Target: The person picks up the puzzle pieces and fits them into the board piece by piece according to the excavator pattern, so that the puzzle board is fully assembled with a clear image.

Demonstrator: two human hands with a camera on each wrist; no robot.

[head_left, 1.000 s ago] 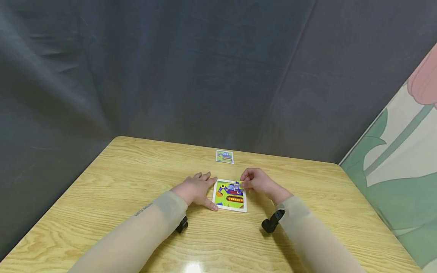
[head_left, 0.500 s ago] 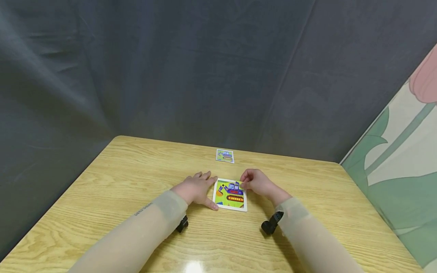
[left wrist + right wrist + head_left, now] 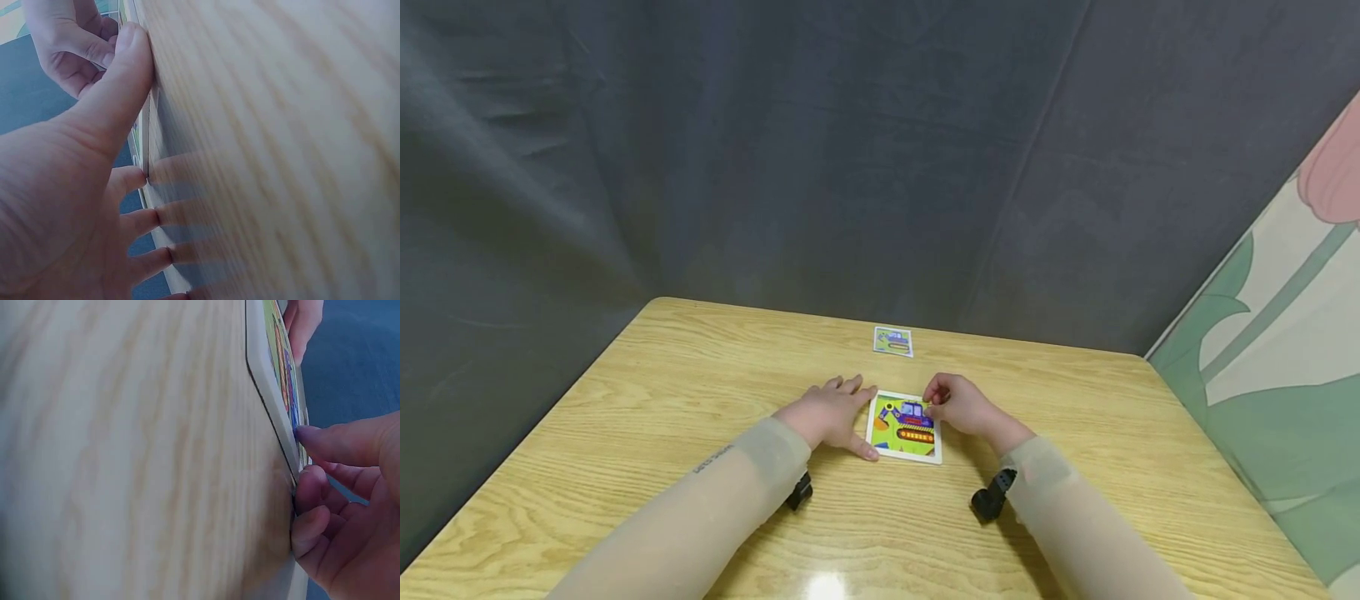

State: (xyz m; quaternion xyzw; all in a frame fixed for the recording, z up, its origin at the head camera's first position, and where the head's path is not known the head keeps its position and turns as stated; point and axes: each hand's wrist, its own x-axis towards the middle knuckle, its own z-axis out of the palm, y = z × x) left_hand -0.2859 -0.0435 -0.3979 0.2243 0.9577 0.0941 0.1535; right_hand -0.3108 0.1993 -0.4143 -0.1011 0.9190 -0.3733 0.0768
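Note:
A square jigsaw puzzle (image 3: pixel 908 435) lies flat on the table, showing a purple excavator with an orange bucket on a green ground inside a white tray. My left hand (image 3: pixel 833 418) rests at the tray's left side, fingers spread, with the thumb at its lower left corner. At the upper right corner, my right hand (image 3: pixel 962 403) pinches a small puzzle piece (image 3: pixel 928 403) between thumb and index finger, mostly hidden by the fingers. In the right wrist view the right thumb (image 3: pixel 340 442) touches the picture's surface, and the other fingers curl beside the tray edge.
A smaller card (image 3: pixel 892 341) with a matching excavator picture lies farther back on the wooden table (image 3: pixel 737 358). A dark curtain (image 3: pixel 820 167) hangs behind the table. A flower-patterned panel (image 3: pixel 1285 375) stands on the right.
The blue part at the excavator's cab, raised a second ago, now sits flatter in the picture. My right hand has shifted slightly left and down; the left hand has stayed put.

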